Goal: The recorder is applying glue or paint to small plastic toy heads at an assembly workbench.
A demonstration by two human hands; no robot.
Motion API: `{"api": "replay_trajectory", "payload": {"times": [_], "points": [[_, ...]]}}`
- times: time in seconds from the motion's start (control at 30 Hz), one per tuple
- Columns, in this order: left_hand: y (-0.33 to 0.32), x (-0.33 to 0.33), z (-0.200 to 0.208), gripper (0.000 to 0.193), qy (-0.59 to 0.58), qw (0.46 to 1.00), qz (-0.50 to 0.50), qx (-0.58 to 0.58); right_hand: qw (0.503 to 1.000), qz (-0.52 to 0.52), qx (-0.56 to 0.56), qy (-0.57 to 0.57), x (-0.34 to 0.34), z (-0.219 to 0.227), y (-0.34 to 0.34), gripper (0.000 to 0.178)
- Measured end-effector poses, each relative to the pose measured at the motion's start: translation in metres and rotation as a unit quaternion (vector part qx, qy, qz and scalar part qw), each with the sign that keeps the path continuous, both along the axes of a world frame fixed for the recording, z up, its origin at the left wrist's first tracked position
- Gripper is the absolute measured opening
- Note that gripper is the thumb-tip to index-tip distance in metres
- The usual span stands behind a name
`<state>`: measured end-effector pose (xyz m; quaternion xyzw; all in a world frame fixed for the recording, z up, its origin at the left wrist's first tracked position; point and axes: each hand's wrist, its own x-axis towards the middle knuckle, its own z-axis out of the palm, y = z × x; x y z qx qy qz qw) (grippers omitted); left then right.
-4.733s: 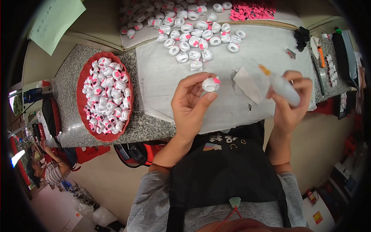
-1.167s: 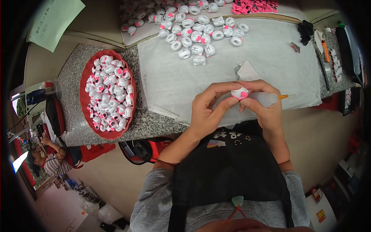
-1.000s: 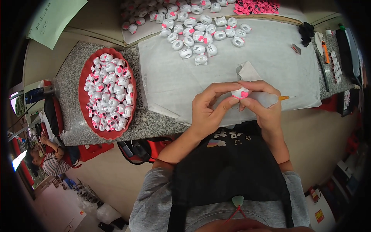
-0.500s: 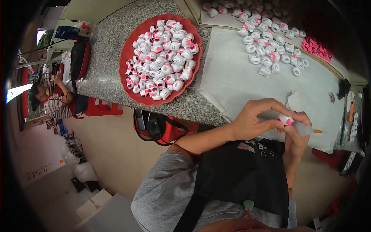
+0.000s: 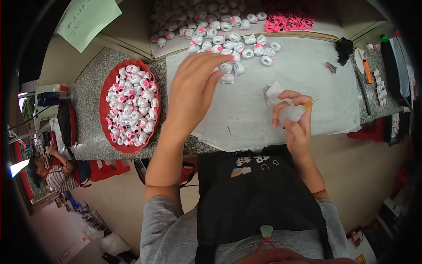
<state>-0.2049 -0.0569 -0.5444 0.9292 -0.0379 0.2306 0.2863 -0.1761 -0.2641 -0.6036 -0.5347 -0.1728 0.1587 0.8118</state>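
My left hand (image 5: 190, 90) reaches over the white sheet (image 5: 246, 116), fingers stretched, thumb apart from the index finger. Its fingertips are at the near edge of a cluster of small white cat-head pieces (image 5: 247, 53), some with pink bows; whether they touch one is unclear. In my right hand (image 5: 300, 127) is a translucent squeeze bottle (image 5: 292, 114) with an orange needle tip (image 5: 307, 105). A crumpled white paper (image 5: 274, 91) lies just behind that hand. To the left, a red scalloped bowl (image 5: 104, 116) is heaped with white and pink pieces.
Pink flat pieces (image 5: 289, 23) lie on the shelf behind the sheet. A black cloth (image 5: 344, 48) and an orange-handled tool (image 5: 367, 72) are at the right. A paper note (image 5: 88, 24) hangs upper left. Another person (image 5: 61, 175) sits far left.
My left hand has left the right one and moved to the white pieces; the bow piece it held is no longer between its fingers. The bottle stays in my right hand. The view has shifted.
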Motion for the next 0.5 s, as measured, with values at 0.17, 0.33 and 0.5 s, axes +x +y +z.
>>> {"api": "replay_trajectory", "payload": {"times": [0.17, 0.33, 0.5], "points": [[-0.017, 0.089, -0.044, 0.019, 0.015, 0.996, -0.018, 0.084, 0.997, 0.067, 0.019, 0.028, -0.009, 0.007, -0.006, 0.029], [-0.040, 0.107, -0.047, 0.014, 0.016, 0.964, 0.070, 0.255, 0.997, 0.071, 0.014, 0.041, -0.002, 0.006, -0.020, 0.027], [-0.041, 0.113, -0.057, 0.014, 0.014, 0.975, 0.043, 0.216, 0.997, 0.068, 0.021, 0.036, 0.003, 0.003, -0.023, 0.026]]}}
